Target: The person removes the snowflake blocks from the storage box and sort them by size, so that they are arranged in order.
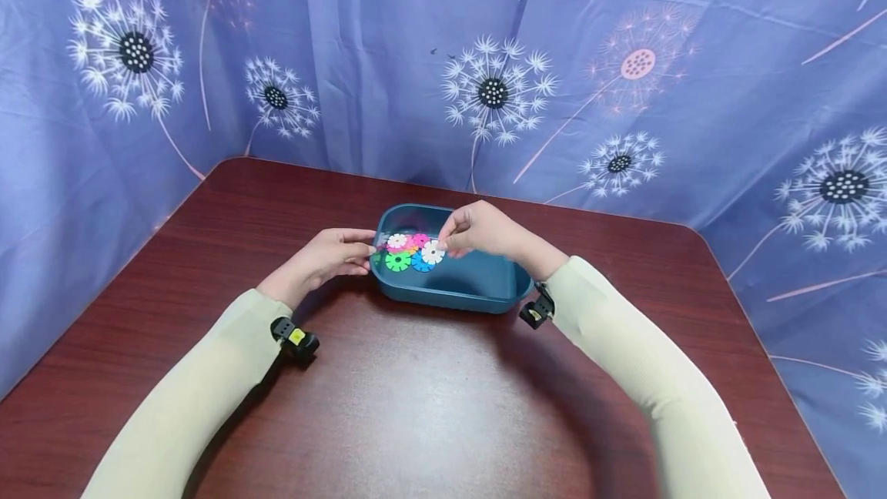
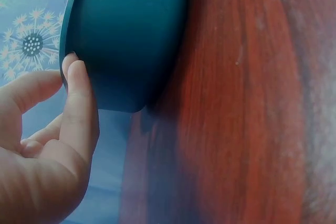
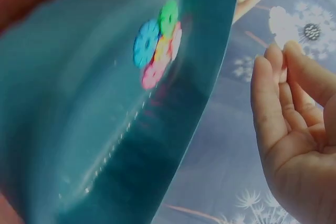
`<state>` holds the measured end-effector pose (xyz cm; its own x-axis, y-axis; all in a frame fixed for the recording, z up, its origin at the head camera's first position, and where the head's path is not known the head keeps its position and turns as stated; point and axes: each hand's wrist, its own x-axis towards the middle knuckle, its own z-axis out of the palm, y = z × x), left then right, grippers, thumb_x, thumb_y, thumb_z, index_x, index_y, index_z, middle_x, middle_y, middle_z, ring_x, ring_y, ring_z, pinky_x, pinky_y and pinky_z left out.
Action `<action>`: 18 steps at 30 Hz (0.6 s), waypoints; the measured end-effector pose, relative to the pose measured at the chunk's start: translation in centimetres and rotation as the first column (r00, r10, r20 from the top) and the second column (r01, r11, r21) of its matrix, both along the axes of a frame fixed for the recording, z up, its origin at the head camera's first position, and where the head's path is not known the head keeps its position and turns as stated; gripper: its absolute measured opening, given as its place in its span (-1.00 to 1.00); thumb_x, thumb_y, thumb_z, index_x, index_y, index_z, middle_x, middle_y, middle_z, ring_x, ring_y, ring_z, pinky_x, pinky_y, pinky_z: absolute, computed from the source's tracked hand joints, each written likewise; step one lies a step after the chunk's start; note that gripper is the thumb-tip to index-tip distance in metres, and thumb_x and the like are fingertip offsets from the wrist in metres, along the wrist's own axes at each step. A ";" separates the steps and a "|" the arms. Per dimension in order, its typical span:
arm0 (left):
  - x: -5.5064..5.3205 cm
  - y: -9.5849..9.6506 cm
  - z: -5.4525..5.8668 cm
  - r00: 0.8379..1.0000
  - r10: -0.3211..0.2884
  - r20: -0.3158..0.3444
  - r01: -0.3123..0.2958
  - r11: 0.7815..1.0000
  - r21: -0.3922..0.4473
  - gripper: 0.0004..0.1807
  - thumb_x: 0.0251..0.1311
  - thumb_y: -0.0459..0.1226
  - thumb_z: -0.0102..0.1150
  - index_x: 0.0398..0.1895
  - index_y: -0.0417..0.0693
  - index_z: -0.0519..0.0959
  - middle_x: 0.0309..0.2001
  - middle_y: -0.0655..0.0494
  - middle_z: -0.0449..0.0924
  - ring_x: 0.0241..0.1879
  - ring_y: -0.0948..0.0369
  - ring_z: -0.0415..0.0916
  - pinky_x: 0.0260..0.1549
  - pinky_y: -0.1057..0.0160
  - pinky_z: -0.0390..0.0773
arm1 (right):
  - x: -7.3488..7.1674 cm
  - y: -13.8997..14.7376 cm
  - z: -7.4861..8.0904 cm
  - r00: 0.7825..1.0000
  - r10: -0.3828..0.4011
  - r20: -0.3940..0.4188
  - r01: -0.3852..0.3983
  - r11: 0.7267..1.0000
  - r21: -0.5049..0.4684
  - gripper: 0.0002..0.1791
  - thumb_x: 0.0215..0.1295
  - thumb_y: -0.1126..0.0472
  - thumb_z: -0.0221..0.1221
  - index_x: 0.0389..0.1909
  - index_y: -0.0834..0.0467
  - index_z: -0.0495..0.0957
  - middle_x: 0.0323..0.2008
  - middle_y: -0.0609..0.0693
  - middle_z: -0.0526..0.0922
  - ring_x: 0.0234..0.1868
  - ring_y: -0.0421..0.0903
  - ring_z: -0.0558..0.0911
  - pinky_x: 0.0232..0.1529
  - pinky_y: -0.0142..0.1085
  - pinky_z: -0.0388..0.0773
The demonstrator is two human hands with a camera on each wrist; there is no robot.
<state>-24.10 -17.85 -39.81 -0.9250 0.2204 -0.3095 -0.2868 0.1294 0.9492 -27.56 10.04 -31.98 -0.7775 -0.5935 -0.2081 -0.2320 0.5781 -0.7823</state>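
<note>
A dark teal plastic basin (image 1: 450, 300) stands on the table. At its left end my left hand (image 1: 333, 256) pinches the rim between thumb and fingers, seen closer in the left wrist view. My right hand (image 1: 478, 229) is above the basin, pinching a white notched snowflake disc (image 1: 433, 252) between thumb and fingertips. The same white disc (image 3: 280, 24) looks washed out in the right wrist view. Below it, loose discs overlap at the basin's left end: a green disc (image 1: 398, 262), a blue disc (image 3: 146, 43), pink ones, a yellow-orange one and another white disc (image 1: 397, 241).
The reddish-brown wooden table (image 1: 416, 406) runs to a blue curtain (image 1: 388, 83) with dandelion prints behind and at both sides. Each wrist carries a small black camera, such as the left wrist camera (image 1: 296, 339).
</note>
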 end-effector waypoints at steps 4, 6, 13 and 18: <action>0.0 0.1 0.1 1.000 -0.004 0.001 0.004 1.000 0.010 -0.38 0.38 -0.41 0.09 0.50 -0.35 0.27 -0.38 0.21 0.67 -0.46 0.37 0.61 -0.32 0.46 0.73 | 1.7 0.3 -0.6 0.997 -0.058 0.048 0.060 0.997 -0.040 -0.86 0.38 0.27 0.27 -0.20 0.28 0.72 -0.25 0.18 0.80 -0.21 0.09 0.79 0.01 -0.05 0.78; 0.1 0.1 0.2 1.000 -0.007 -0.002 0.007 1.000 0.011 -0.38 0.38 -0.41 0.10 0.49 -0.36 0.27 -0.37 0.20 0.67 -0.46 0.37 0.61 -0.32 0.45 0.74 | 2.5 0.2 -1.1 0.994 -0.082 0.076 0.087 0.994 -0.064 -0.85 0.37 0.26 0.29 -0.19 0.27 0.72 -0.29 0.12 0.81 -0.24 0.05 0.79 -0.04 -0.14 0.80; 0.2 0.0 0.5 1.000 -0.015 -0.005 0.015 1.000 -0.004 -0.37 0.39 -0.40 0.10 0.50 -0.37 0.25 -0.35 0.19 0.68 -0.45 0.37 0.61 -0.31 0.46 0.73 | 5.4 -1.2 -3.3 0.969 -0.136 0.206 0.174 0.968 -0.179 -0.82 0.33 0.28 0.33 -0.19 0.35 0.71 -0.38 0.06 0.79 -0.37 -0.10 0.79 -0.14 -0.14 0.81; 0.2 0.1 0.6 1.000 -0.027 -0.009 0.027 1.000 0.009 -0.36 0.39 -0.41 0.09 0.50 -0.39 0.23 -0.38 0.22 0.67 -0.45 0.38 0.61 -0.31 0.47 0.73 | 7.3 -2.4 -4.5 0.957 -0.145 0.250 0.204 0.951 -0.231 -0.81 0.33 0.33 0.31 -0.18 0.42 0.69 -0.33 0.18 0.80 -0.36 -0.03 0.81 -0.09 0.00 0.79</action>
<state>-23.94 -17.77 -39.22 -0.9216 0.2479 -0.2988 -0.2746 0.1279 0.9530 -20.29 7.60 -36.46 -0.8229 -0.5088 -0.2529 0.0562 0.3701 -0.9273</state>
